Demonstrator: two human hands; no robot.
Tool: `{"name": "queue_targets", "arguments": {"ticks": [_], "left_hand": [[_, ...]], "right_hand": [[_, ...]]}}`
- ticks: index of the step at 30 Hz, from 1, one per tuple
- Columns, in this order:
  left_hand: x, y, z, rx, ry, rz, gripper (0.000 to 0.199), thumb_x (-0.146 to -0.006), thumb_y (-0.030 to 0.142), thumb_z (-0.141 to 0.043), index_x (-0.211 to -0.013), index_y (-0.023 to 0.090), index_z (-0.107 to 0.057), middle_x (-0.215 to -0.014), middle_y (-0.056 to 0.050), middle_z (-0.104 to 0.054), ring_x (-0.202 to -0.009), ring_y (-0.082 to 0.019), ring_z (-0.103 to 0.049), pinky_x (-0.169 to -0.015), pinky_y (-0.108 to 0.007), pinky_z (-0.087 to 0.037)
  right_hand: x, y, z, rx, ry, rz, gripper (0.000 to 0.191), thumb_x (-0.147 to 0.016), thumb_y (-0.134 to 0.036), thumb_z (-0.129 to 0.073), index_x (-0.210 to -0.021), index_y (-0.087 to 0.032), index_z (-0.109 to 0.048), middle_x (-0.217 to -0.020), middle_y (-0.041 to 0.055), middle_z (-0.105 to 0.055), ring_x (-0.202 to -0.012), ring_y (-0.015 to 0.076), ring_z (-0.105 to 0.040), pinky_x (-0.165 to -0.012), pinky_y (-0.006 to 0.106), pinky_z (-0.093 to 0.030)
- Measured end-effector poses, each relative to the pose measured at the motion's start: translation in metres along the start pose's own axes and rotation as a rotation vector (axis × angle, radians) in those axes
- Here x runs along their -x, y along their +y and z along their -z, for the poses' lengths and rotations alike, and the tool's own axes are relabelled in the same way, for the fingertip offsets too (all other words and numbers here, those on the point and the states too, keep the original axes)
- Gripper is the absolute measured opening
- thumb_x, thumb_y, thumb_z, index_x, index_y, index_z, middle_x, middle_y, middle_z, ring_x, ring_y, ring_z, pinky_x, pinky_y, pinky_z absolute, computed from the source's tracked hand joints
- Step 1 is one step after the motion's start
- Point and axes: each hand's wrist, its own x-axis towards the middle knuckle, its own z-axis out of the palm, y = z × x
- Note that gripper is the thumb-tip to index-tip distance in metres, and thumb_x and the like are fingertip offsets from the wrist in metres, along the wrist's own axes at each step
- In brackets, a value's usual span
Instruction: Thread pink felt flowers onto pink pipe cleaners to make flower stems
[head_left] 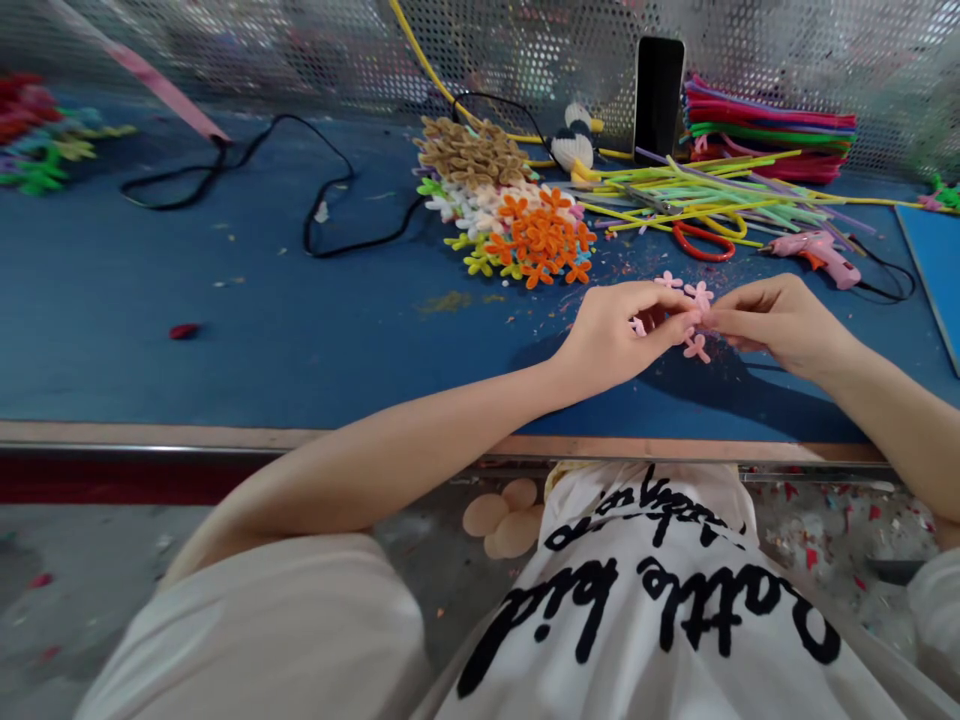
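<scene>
Small pink pipe-cleaner flowers (699, 294) are bunched between my two hands, low over the blue table. My left hand (626, 325) is closed with thumb and fingers pinching the cluster from the left, and a bit of pink shows inside its curl. From the right, the fingertips of my right hand (776, 318) pinch together at the same cluster. Whatever part lies between those fingertips is hidden. Just beyond my left hand lies a pile of orange pipe-cleaner flowers (544, 238), with white, green and brown ones behind it.
Beyond my right hand are a pink glue gun (821, 255), red-handled scissors (703, 243) and loose pipe cleaners (697, 190). Bundled pipe cleaners (769, 135) and a phone (658, 98) stand against the perforated metal screen. A black cord (330, 195) winds over the blue table (262, 340).
</scene>
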Motion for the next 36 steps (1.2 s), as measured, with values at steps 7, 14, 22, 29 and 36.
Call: {"name": "queue_targets", "arguments": {"ticks": [7, 14, 22, 29, 36], "left_hand": [[0.0, -0.004, -0.006, 0.208, -0.051, 0.288, 0.025, -0.09, 0.038, -0.074, -0.095, 0.014, -0.081, -0.087, -0.006, -0.081, -0.075, -0.014, -0.074, -0.068, -0.022, -0.056], [-0.003, -0.001, -0.002, 0.02, -0.16, 0.089, 0.016, -0.094, 0.026, -0.066, -0.087, 0.016, -0.076, -0.083, -0.003, -0.077, -0.072, -0.01, -0.066, -0.067, -0.02, -0.05], [-0.002, -0.008, -0.005, 0.345, -0.129, 0.356, 0.045, -0.083, 0.055, -0.08, -0.098, 0.013, -0.079, -0.093, -0.008, -0.08, -0.082, -0.017, -0.074, -0.078, -0.028, -0.058], [-0.002, -0.01, -0.008, 0.458, -0.044, 0.445, 0.057, -0.07, 0.065, -0.086, -0.091, 0.013, -0.079, -0.088, -0.007, -0.08, -0.079, -0.016, -0.072, -0.078, -0.028, -0.058], [-0.003, -0.002, -0.004, 0.329, -0.138, 0.389, 0.052, -0.078, 0.065, -0.08, -0.084, 0.013, -0.078, -0.078, -0.006, -0.077, -0.07, -0.014, -0.067, -0.067, -0.024, -0.052]], "right_hand": [[0.004, 0.001, -0.002, 0.353, 0.004, 0.289, 0.029, -0.086, -0.047, -0.08, -0.073, -0.021, -0.081, -0.076, 0.0042, -0.077, -0.064, 0.0155, -0.063, -0.059, 0.028, -0.044], [0.002, 0.005, -0.001, 0.281, -0.116, 0.163, 0.037, -0.08, -0.052, -0.084, -0.067, -0.018, -0.08, -0.064, 0.0044, -0.072, -0.054, 0.013, -0.056, -0.051, 0.027, -0.037], [0.001, -0.002, -0.003, 0.178, -0.064, 0.12, 0.032, -0.079, -0.051, -0.085, -0.073, -0.019, -0.082, -0.065, 0.0035, -0.073, -0.05, 0.01, -0.053, -0.046, 0.025, -0.038], [0.002, -0.002, -0.002, 0.111, -0.099, 0.069, 0.034, -0.082, -0.049, -0.084, -0.073, -0.016, -0.078, -0.063, 0.0033, -0.07, -0.045, 0.0078, -0.05, -0.042, 0.023, -0.039], [0.002, -0.005, -0.002, -0.192, -0.224, -0.12, 0.037, -0.074, -0.046, -0.091, -0.07, -0.014, -0.071, -0.058, 0.0025, -0.064, -0.042, 0.0084, -0.049, -0.037, 0.023, -0.035]]}}
